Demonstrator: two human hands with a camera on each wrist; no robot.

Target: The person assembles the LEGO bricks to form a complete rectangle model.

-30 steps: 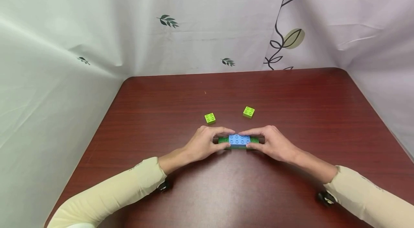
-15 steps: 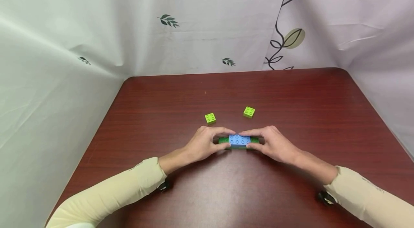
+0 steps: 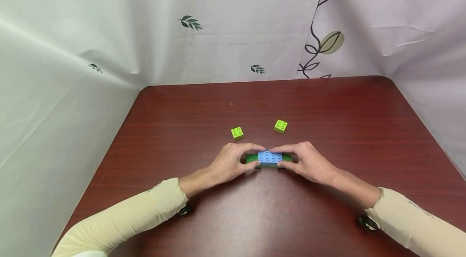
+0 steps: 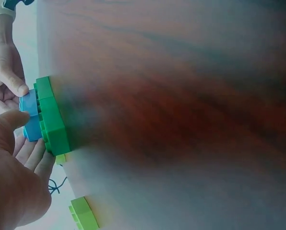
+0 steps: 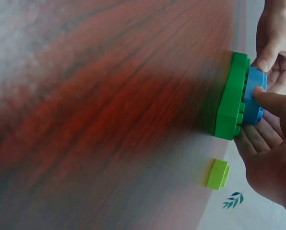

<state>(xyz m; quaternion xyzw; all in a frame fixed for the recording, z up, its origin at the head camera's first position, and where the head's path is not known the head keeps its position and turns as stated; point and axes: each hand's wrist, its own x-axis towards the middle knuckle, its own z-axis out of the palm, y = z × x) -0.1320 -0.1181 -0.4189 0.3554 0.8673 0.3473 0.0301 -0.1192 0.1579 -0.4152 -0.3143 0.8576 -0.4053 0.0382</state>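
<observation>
A blue toy building brick (image 3: pixel 270 157) with two rows of studs lies across the middle of two longer green bricks (image 4: pixel 52 112) set end to end on the table. Their green ends stick out on both sides. My left hand (image 3: pixel 228 162) pinches the blue brick's left part, thumb on the near side and fingers on the far side. My right hand (image 3: pixel 312 162) grips its right part the same way. Both index fingertips almost meet behind it. In the right wrist view, green studs show along the joint under the blue brick (image 5: pixel 253 96).
Two small lime green bricks lie beyond the hands, one at the left (image 3: pixel 237 132) and one at the right (image 3: pixel 280 126). The dark red wooden table (image 3: pixel 182 119) ends at a pale leaf-patterned curtain (image 3: pixel 225 46) behind and at the sides.
</observation>
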